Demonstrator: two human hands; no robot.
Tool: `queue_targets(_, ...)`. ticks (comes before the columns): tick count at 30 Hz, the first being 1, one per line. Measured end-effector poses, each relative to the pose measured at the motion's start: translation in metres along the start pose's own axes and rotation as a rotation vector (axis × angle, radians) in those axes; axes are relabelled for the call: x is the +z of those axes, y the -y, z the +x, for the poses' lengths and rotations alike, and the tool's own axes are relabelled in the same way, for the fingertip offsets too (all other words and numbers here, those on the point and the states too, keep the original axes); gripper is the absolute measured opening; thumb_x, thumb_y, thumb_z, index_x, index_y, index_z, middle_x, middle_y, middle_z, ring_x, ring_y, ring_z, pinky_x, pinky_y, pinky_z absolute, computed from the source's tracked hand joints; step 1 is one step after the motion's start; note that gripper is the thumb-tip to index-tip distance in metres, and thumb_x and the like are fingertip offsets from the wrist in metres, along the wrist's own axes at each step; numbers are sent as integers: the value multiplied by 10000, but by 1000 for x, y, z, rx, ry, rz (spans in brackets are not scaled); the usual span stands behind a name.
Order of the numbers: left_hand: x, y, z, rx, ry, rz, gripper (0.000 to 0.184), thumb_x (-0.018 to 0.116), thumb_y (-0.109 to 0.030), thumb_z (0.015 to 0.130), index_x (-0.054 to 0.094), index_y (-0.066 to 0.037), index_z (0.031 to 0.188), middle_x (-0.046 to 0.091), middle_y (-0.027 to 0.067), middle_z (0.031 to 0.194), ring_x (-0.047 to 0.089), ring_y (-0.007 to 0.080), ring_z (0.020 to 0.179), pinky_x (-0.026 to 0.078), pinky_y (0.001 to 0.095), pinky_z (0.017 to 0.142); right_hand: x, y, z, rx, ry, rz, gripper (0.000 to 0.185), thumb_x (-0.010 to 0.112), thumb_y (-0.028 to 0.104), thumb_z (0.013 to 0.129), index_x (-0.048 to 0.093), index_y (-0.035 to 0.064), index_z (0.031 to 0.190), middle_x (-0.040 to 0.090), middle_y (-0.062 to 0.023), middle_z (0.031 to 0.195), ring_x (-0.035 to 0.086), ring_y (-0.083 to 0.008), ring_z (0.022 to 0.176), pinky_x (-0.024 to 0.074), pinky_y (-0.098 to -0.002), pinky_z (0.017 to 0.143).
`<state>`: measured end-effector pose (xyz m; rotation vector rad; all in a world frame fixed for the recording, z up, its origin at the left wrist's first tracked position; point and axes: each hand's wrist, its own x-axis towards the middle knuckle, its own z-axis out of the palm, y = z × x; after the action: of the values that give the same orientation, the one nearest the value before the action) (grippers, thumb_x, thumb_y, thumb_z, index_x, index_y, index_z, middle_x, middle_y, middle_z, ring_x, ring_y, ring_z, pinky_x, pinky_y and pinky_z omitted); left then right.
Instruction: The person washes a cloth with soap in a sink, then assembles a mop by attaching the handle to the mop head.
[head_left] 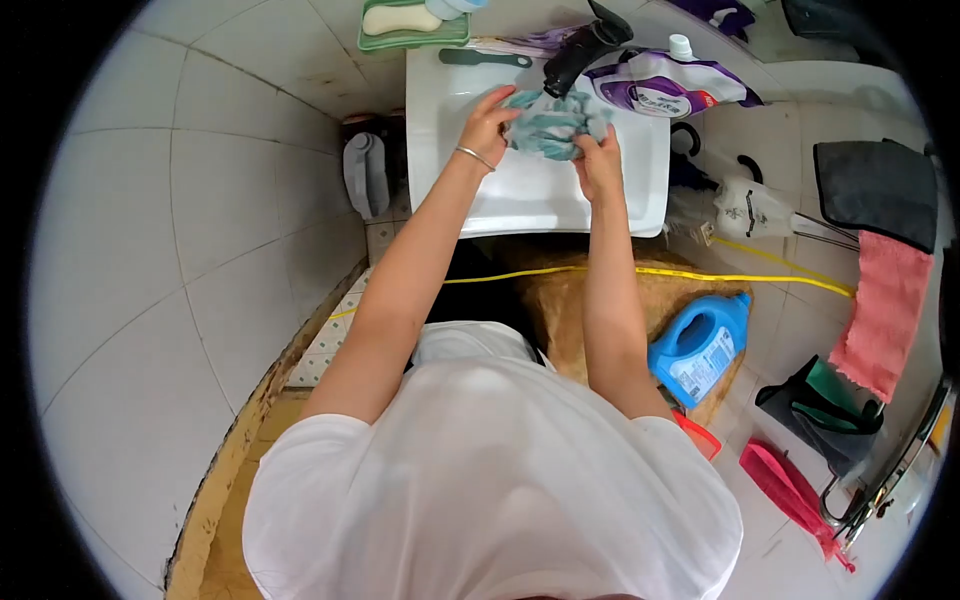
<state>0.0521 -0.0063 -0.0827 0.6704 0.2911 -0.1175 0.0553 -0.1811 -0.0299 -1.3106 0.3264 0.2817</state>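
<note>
head view: left hand and right hand both grip teal cloth beneath black faucet

The wet cloth is teal mottled with white; the washbasin is plain white, the faucet black. The detergent pouch pairs purple with white, while the detergent jug is bright blue.

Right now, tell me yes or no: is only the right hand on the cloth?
No: the left hand and the right hand both hold the cloth, at opposite sides.
</note>
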Motion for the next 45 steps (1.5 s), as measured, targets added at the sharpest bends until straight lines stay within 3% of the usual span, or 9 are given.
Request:
queue_targets(9,8,12,14,-70,119,-370,442,520,-87,800,442,-27,1232,501,81,1190,462,229,1100,365,383,950,-5,29,-21,171,106,-496,574,703,226,736,414,30,1191,555,-120,1023,557,-219,919,458,-333,778)
queue_targets(14,17,5,-7,-225,122,-486,417,530,-144,821,442,-53,1218,505,70,1171,468,237,1088,364,396,952,33,0,-8,-548,-50,-1105,645,737,343,684,431,-27,1114,583,-214,944,573,-360,875,459,-364,764)
queue_targets(19,24,0,-14,-19,6,-55,478,602,-87,812,418,-47,1251,477,92,1194,481,210,1074,407,348,910,38,-2,4,-606,-92,-1029,346,649,258,780,561,-47,919,602,-151,857,577,-252,759,447,-336,672)
queue_targets(24,29,-14,-23,-13,47,56,562,623,33,727,398,-11,1240,493,96,1150,502,191,1021,431,310,867,42,5,-2,-117,-40,-214,218,581,192,849,619,-5,934,562,7,750,467,-67,702,381,-223,598)
queue_targets(29,13,-11,-16,20,-21,119,419,569,-56,786,463,-12,1189,508,89,1128,481,192,1059,418,302,885,51,3,-22,-140,-31,-361,216,566,199,861,630,18,958,598,-14,789,497,-86,698,393,-232,621)
queue_targets(31,12,-14,-16,-109,0,-335,352,549,-186,822,505,-23,1131,557,97,1048,533,213,979,445,324,847,60,-3,-33,-301,124,-733,224,582,209,840,633,40,978,615,-73,792,523,-115,702,411,-239,637)
queue_targets(34,31,-32,-35,-331,-99,-305,320,488,-286,855,550,-52,1064,601,110,956,581,240,882,467,356,804,66,-9,-49,-548,325,-1005,215,587,194,845,643,44,988,601,-12,775,542,-97,688,424,-219,614)
queue_targets(39,12,-6,-22,-393,-44,-348,367,501,-266,860,511,-10,1122,586,137,1071,590,273,929,466,398,843,52,1,-37,-348,-164,-735,209,615,217,832,559,28,899,582,-34,784,527,-94,712,430,-247,638)
queue_targets(45,12,-8,-22,-337,-59,-484,344,486,-198,867,492,18,1135,551,159,1120,550,309,1010,431,447,894,18,-15,-2,-87,-41,-360,217,571,231,852,522,52,963,576,-24,860,528,-130,760,422,-272,720)
